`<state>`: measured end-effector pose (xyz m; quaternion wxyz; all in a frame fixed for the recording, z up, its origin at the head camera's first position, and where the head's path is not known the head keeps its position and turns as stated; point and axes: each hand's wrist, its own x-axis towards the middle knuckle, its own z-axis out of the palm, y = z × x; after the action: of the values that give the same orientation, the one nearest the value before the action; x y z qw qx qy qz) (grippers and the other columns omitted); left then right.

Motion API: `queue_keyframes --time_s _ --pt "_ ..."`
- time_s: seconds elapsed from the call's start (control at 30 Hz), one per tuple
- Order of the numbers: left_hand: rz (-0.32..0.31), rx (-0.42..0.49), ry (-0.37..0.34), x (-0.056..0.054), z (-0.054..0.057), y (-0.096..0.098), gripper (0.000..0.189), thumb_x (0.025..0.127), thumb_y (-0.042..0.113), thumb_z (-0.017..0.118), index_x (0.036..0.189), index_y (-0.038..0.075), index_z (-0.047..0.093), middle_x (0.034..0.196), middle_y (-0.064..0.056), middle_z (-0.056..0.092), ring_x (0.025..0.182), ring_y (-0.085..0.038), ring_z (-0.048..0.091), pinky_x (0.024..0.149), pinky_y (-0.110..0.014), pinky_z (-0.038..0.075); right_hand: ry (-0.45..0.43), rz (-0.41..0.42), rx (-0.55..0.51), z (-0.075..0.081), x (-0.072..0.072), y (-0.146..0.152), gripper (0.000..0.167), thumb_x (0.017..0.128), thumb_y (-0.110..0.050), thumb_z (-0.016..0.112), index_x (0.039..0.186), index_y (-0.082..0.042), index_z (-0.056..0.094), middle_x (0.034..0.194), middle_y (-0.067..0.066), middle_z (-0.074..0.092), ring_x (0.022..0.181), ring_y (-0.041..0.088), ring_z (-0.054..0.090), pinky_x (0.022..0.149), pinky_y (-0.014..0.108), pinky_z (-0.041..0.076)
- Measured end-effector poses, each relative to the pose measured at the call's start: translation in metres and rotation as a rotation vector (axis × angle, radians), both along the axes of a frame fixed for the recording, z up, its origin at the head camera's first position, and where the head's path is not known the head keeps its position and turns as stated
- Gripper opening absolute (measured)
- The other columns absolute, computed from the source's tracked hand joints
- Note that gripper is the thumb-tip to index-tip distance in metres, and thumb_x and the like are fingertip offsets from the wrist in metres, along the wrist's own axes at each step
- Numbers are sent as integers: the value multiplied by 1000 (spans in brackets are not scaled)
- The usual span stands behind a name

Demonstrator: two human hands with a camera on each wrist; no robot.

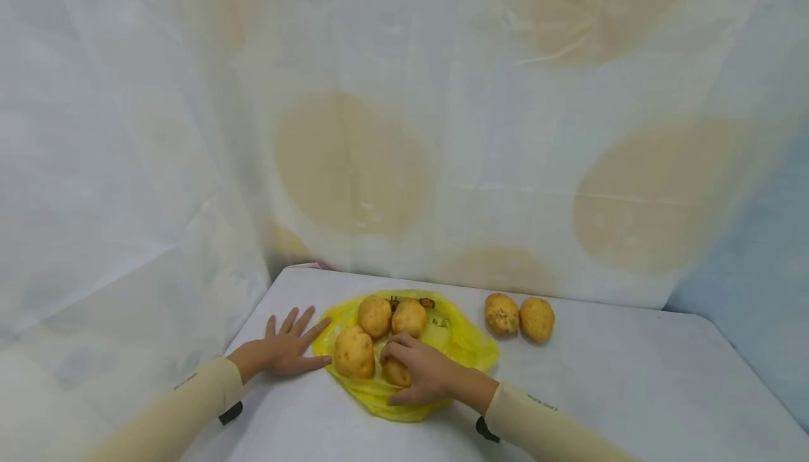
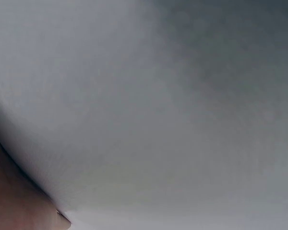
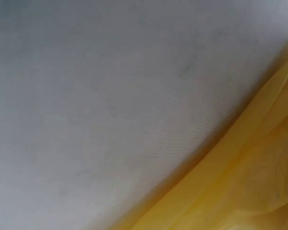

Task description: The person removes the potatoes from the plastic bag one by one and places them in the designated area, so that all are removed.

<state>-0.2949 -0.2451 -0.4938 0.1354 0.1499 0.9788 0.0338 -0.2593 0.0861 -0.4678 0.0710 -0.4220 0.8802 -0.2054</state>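
Observation:
A yellow plastic bag (image 1: 470,346) lies spread flat on the table, with several potatoes on it. My right hand (image 1: 426,371) curls its fingers round the potato (image 1: 395,372) nearest the front and partly covers it. Beside that one lies a larger potato (image 1: 354,352), and behind them are a left potato (image 1: 375,317) and a right potato (image 1: 409,318). With fingers spread, my left hand (image 1: 287,346) rests on the table at the bag's left edge. The left wrist view shows only a bit of that hand (image 2: 24,201); the right wrist view shows the bag's edge (image 3: 230,177) and no fingers.
Two more potatoes, one at left (image 1: 502,314) and one at right (image 1: 536,319), sit on the white table (image 1: 632,371) to the right of the bag. A pale curtain with tan circles (image 1: 505,132) hangs behind the table, and white sheeting (image 1: 114,167) hangs at the left.

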Motion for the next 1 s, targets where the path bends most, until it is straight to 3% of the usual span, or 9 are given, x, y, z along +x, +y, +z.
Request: queue_keyframes --time_s 0.3,0.63,0.83,1.0 --pt "-2 18 3 -1 0 -2 93 83 84 40 158 31 22 167 -16 5 149 -50 5 108 -78 -3 -41 8 29 0 -2 4 69 82 -46 79 141 -24 51 146 -1 46 130 15 49 106 37 46" --pt "-13 19 12 -6 -4 -6 94 83 86 37 158 33 18 167 -15 2 150 -49 3 108 -78 -5 -62 13 57 6 -2 9 80 77 -40 84 144 -21 45 148 0 43 132 15 47 108 36 45" --pt "-15 37 -3 -4 -2 -4 93 84 84 39 158 31 20 167 -16 3 150 -50 3 108 -78 -5 -108 11 31 5 -1 12 80 77 -39 85 144 -21 45 146 0 43 130 14 46 108 36 44" --pt "-10 33 1 -2 0 -2 92 84 83 40 158 31 21 167 -16 4 149 -50 4 108 -78 -4 -201 -29 -26 5 -2 14 86 73 -45 86 144 -24 44 146 -3 45 133 15 45 112 39 41"
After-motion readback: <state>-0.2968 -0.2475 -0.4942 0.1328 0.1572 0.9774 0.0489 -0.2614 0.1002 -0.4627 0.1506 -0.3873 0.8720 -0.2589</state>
